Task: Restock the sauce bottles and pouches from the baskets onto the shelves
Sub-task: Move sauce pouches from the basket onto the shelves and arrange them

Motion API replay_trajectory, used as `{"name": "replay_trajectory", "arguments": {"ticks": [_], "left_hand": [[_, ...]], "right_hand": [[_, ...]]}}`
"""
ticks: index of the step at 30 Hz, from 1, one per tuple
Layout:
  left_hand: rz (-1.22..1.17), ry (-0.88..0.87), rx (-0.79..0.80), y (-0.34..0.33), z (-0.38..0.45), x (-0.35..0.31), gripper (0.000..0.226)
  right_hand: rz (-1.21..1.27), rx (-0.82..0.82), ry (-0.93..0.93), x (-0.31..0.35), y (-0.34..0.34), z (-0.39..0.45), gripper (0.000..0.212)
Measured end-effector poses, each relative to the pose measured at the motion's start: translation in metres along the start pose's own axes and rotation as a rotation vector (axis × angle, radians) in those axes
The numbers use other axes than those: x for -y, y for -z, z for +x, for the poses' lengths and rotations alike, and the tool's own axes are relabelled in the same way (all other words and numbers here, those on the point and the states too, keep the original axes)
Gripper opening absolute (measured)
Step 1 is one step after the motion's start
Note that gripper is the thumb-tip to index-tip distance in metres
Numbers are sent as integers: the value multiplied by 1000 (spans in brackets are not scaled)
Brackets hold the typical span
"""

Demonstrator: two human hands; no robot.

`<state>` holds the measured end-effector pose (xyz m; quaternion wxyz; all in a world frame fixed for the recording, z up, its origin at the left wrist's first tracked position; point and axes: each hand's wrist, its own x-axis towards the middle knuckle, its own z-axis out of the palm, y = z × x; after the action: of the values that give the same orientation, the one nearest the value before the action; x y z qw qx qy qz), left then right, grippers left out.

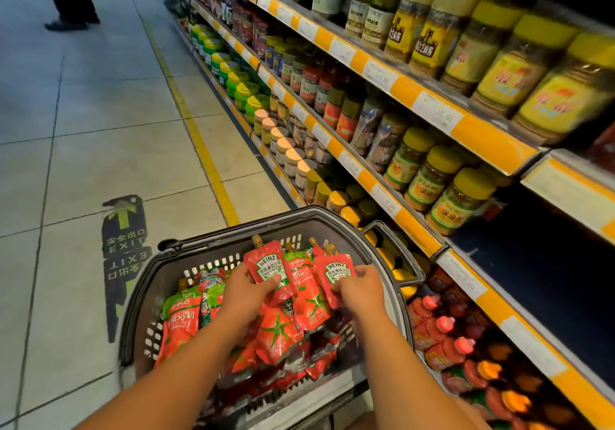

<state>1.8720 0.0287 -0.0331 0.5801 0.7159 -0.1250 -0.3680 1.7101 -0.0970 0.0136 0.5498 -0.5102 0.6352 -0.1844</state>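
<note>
Landmark: grey basket [186, 263] — standing on the floor just beside the shelving, full of red and green sauce pouches.
Left hand [248, 288]: over the middle of the basket, fingers and thumb curled round a red Heinz pouch [268, 268], spout up.
Right hand [361, 288]: over the basket's right half, pinching a second Heinz pouch [334, 278] by its lower edge.
Between the two: a green-topped tomato pouch [301, 275] stands upright among the heap.
Remaining stock [276, 333]: many pouches lie loose in the basket — the load looks barely started.
Shelves [426, 230]: to the right of the basket; jars with yellow lids on the upper tiers, red sauce bottles [439, 326] low down, right beside the basket.
Empty bay [532, 270]: dark bare shelf up and to the right of the basket.
Step in hand: picking up, one pouch per hand.
Next move: probably lift both clear of the rim and carry them right, to the bare shelf, keeping spouts up.
</note>
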Motion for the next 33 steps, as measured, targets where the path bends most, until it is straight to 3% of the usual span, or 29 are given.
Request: {"name": "replay_trajectory", "arguments": {"ticks": [5,12,24,33], "left_hand": [[-130,24,0,15,-7,-10,45],[-198,-49,46,16,-35,-31,42],[-191,-248,260,-9,-104,-104,46],[-141,-358,487,-83,-155,-153,43]], "right_hand": [[186,45,1,3,15,-15,48],[420,-14,58,2,34,-38,11],[547,-71,178,1,88,-93,25],[627,-271,360,6,200,-140,32]]}}
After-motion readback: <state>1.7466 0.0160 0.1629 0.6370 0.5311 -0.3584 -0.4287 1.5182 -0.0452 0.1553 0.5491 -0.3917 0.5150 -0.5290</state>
